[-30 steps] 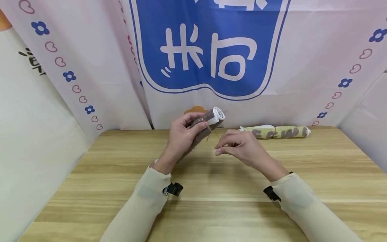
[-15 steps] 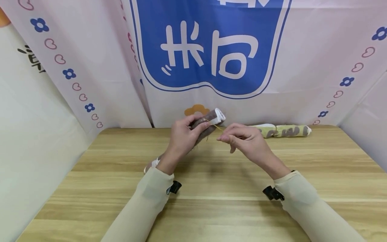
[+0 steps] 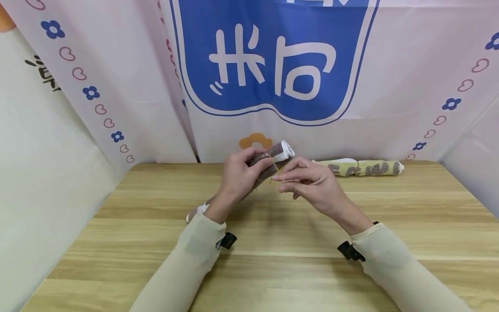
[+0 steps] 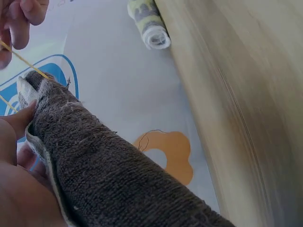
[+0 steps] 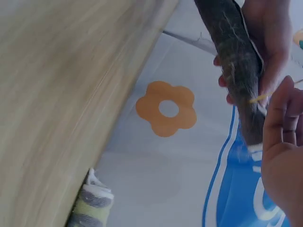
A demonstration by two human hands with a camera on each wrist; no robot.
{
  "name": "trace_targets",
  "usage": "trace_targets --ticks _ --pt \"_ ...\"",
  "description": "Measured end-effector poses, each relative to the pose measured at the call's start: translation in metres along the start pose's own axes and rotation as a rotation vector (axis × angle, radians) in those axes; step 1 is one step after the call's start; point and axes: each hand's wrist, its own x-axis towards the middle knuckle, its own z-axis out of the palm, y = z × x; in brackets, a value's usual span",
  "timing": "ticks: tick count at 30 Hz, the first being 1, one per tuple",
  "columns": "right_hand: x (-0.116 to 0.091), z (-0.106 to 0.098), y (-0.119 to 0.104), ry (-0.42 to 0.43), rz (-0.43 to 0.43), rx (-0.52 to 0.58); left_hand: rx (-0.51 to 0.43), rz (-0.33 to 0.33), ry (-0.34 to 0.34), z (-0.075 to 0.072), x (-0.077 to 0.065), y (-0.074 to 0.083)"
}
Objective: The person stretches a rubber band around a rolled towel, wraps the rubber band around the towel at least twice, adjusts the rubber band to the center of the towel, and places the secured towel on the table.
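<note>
Mid-frame in the head view, our left hand (image 3: 241, 175) grips a brown rolled towel (image 3: 277, 150); our right hand (image 3: 317, 184) pinches its yellow band (image 5: 258, 99). Right of centre lies a patterned green roll (image 3: 374, 168).

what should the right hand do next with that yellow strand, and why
Probably the right hand should draw the yellow strand further around the brown roll: the left hand grips the roll, and the strand runs straight from it to the right hand.
</note>
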Motion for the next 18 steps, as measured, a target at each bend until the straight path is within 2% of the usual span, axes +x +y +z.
trace_targets --ticks 4,8,13,16,18 --pt "0.000 0.006 -0.002 -0.029 -0.010 -0.013 -0.010 0.013 -0.031 0.003 -0.001 0.002" --pt "0.001 0.010 -0.003 -0.027 -0.136 -0.130 -0.023 0.024 -0.034 0.005 -0.001 0.004" --pt "0.004 0.012 -0.006 0.028 -0.277 -0.194 -0.042 0.012 -0.024 0.003 0.000 0.004" --pt "0.005 0.015 -0.008 0.068 -0.367 -0.302 -0.039 0.002 -0.030 0.002 0.000 0.003" --pt "0.005 0.018 -0.009 0.095 -0.383 -0.415 -0.052 -0.004 -0.025 0.002 0.000 0.002"
